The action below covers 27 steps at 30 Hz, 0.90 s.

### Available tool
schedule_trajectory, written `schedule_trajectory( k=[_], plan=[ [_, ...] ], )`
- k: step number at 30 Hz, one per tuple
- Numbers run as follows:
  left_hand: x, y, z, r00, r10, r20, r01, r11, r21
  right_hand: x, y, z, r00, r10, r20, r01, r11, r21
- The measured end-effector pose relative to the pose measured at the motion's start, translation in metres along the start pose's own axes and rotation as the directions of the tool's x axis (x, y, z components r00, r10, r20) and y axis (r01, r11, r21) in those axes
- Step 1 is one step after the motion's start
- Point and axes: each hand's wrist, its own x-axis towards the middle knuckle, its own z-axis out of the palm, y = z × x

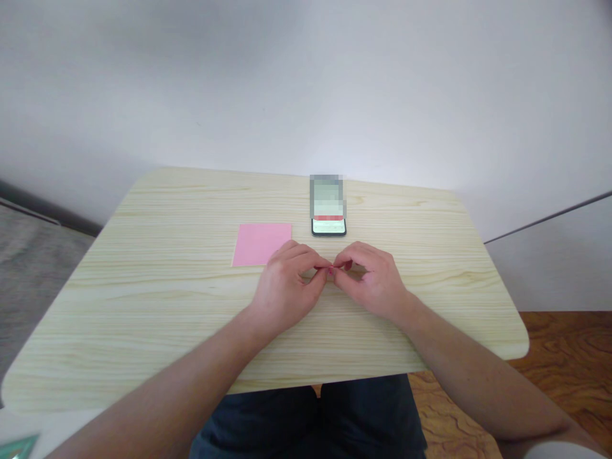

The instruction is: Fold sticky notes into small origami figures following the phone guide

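Over the middle of the table, my left hand (285, 285) and my right hand (375, 279) meet fingertip to fingertip. Both are closed in a pinch on a small pink piece of paper (330, 271). Only a bit of it shows between the fingertips, so its full shape is hidden. A square pink paper pad (261, 242) lies flat on the table, its lower right corner covered by my left hand. Beyond my hands, apart from them, lies a phone (329, 226) with a lit screen, its upper part blurred.
The pale wood-grain table (157, 274) has rounded corners and stands against a white wall (306, 89). My legs (310, 421) are under its front edge. A green-edged object (21, 448) shows at the lower left, beside the table. Brown wooden floor (568, 357) lies at the right.
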Motion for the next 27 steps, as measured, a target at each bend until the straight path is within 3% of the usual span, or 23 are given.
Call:
schedule_trajectory(
  k=[17,27],
  plan=[
    [0.0008,-0.0005,-0.0017,0.984,-0.168,0.053,0.172,0.982,-0.079,0.0,0.0017,-0.0028,1.0,0.001,-0.011,-0.001,1.0,0.026],
    [0.0011,-0.0017,-0.0018,0.988,-0.151,0.044,0.154,0.985,-0.075,-0.0001,0.0034,-0.0022,0.999,0.036,-0.006,-0.036,0.994,-0.102]
  ],
)
